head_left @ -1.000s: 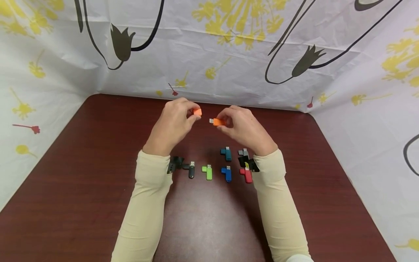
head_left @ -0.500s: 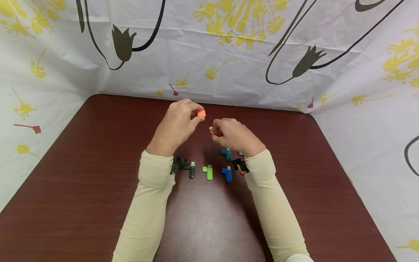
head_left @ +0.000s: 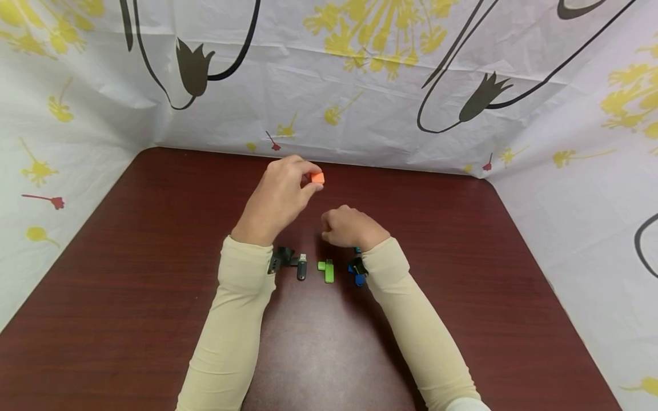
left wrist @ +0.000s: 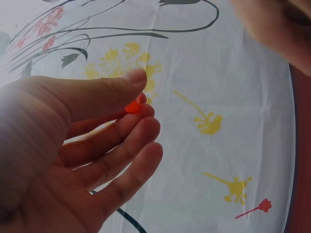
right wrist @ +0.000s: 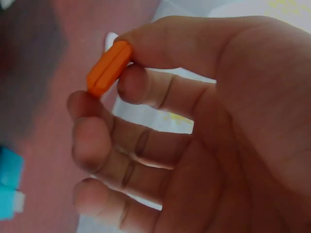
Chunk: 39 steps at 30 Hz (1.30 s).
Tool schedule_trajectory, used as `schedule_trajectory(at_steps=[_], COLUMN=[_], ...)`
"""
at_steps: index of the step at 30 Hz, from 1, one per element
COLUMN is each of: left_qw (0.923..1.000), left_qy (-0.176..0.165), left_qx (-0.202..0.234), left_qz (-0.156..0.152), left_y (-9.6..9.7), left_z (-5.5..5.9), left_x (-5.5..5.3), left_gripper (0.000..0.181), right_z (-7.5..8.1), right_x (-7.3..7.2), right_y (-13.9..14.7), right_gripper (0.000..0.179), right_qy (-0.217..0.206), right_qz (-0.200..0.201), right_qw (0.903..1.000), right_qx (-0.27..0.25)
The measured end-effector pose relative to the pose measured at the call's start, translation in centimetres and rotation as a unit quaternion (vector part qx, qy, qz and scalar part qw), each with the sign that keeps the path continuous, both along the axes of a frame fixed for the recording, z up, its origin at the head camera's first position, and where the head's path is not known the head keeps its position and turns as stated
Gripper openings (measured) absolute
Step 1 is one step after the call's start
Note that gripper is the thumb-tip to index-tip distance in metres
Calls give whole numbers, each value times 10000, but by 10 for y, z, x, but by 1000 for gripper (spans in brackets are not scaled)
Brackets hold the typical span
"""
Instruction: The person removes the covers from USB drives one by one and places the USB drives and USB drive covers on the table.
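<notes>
Raised over the far part of the table, my left hand [head_left: 280, 194] pinches a small orange USB stick cap [head_left: 317, 178] between thumb and index finger. Its other fingers are spread loosely in the left wrist view, where only a bit of the cap shows. My right hand [head_left: 352, 227] is lower and nearer, to the right of the left one. In the right wrist view its thumb and fingertips hold an orange USB stick [right wrist: 109, 68]; the head view has that stick hidden behind the hand. Closest to the right hand on the table is a teal USB stick [head_left: 358, 250], mostly covered.
On the brown table [head_left: 154, 274] lie a black USB stick [head_left: 301, 270], a green one [head_left: 329, 272] and a blue one [head_left: 359, 279], the last partly behind the right wrist. Caps lie beside them. A patterned white sheet [head_left: 308, 85] closes off the back and sides.
My right hand has moved left, down and nearer with the orange USB stick, its forearm now covering the grey and red sticks. The left hand has shifted slightly right with the cap.
</notes>
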<state>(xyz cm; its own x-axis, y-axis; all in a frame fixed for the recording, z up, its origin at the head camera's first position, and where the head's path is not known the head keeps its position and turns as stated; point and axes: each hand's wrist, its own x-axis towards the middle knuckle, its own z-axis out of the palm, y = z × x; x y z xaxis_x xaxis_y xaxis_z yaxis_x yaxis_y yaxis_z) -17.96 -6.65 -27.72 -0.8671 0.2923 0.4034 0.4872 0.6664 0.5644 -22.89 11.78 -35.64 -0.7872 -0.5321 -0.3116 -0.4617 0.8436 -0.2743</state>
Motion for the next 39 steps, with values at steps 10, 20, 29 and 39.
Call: schedule_trajectory(at_steps=[10,20,29,39], left_qw=[10000,10000,10000,9993], left_qy=[28,-14,-81,-336], left_qx=[-31,-3,-5,-108], left_qz=[-11,-37,-50,-94], left_y=[1,1,1,0], left_z=[0,0,-1,-1], left_x=[0,-1,-1,-1], left_gripper=[12,8,10,17], right_z=[-3,-6,-6,32], right_x=[10,18,19,26], right_y=[-19,-24,-23,-10], right_gripper=[32,14,17,25], right_qy=[-374,-264,-263,2], right_qz=[-553,-832,-874,-878], right_qw=[9952,9935,9926,9939], right_qx=[717,733,803,661])
